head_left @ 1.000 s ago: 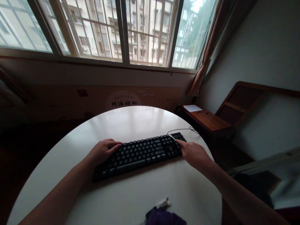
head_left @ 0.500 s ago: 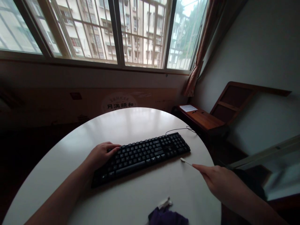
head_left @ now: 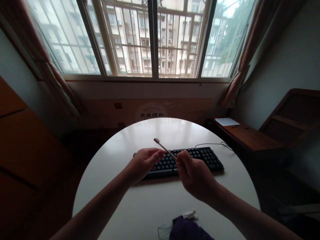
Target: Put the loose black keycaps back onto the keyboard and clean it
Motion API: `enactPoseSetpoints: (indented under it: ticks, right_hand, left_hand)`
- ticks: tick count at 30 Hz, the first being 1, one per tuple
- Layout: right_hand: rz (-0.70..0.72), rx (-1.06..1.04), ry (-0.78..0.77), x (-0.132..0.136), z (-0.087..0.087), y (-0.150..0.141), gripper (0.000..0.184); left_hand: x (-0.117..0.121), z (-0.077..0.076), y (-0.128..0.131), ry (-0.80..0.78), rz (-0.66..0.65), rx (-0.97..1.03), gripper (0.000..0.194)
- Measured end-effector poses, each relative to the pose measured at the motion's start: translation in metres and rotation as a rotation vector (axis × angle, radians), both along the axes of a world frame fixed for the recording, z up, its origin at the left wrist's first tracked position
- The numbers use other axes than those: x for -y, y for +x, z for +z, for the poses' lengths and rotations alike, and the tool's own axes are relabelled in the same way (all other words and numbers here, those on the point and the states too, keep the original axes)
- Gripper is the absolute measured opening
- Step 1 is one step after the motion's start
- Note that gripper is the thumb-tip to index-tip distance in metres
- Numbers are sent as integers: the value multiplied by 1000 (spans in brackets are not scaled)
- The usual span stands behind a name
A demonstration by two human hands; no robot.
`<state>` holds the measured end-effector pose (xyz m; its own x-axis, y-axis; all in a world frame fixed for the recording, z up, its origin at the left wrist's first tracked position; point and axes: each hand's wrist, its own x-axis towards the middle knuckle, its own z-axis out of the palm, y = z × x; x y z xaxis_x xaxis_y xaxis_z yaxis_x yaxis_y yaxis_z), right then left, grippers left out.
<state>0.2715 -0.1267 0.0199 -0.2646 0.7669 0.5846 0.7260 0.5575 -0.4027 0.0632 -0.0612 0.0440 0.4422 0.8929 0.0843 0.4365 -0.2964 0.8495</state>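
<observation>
My right hand (head_left: 193,173) is closed round the thin shaft of what looks like a cotton swab (head_left: 163,147). Its brownish tip points up and to the left. Close beside the shaft, the thumb and fingers of my left hand (head_left: 145,163) are pinched together; I cannot make out whether they touch it or hold something small. Both hands are raised over a black keyboard (head_left: 210,158), covering its left part and some of its middle keys. The keyboard lies on a round white table (head_left: 140,206).
Purple cloth (head_left: 187,230) sits at the near table edge, with a small crumpled whitish thing (head_left: 192,215) and a thin wire-like frame beside it. The keyboard's cable (head_left: 212,144) runs off to the right. A brown wooden bench (head_left: 252,135) bearing a paper sheet (head_left: 227,122) stands behind right.
My left hand has come off the keyboard and up to the swab. The right hand has brought the swab leftward over the keyboard, tip upward. The view has turned left.
</observation>
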Motion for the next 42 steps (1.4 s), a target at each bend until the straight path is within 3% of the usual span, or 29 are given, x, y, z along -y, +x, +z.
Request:
enactPoseSetpoints:
  ticks: [3, 7, 10, 14, 18, 22, 26, 33, 42]
  right_hand:
    - [104, 30, 44, -1, -4, -25, 17]
    - [194, 92, 34, 4, -10, -33, 16]
    - [131, 105, 15, 0, -13, -6, 16]
    - [-138, 81, -60, -21, -26, 69, 27]
    - [-434, 55, -73, -46, -57, 146, 34]
    - [-567, -8, -92, -58, -91, 183, 39]
    - [-526, -5, -124, -64, -111, 190, 39]
    - [-366, 89, -17, -72, -124, 184, 40]
    - [-334, 147, -21, -78, -144, 187, 47]
  left_hand:
    - [20, -2, 3, -178, 40, 178, 50]
    - [33, -7, -9, -223, 185, 361, 44]
    - [25, -12, -42, -178, 382, 392, 39]
    - [4, -28, -95, -166, 626, 75, 35]
    - [-8, -51, -110, -245, 624, -135, 37]
    - [-11, -62, -97, -295, 570, -250, 33]
    - [-15, -65, -92, -304, 554, -301, 31]
    - [-22, -69, -98, -313, 532, -414, 31]
    - [20, -59, -95, -321, 508, -547, 29]
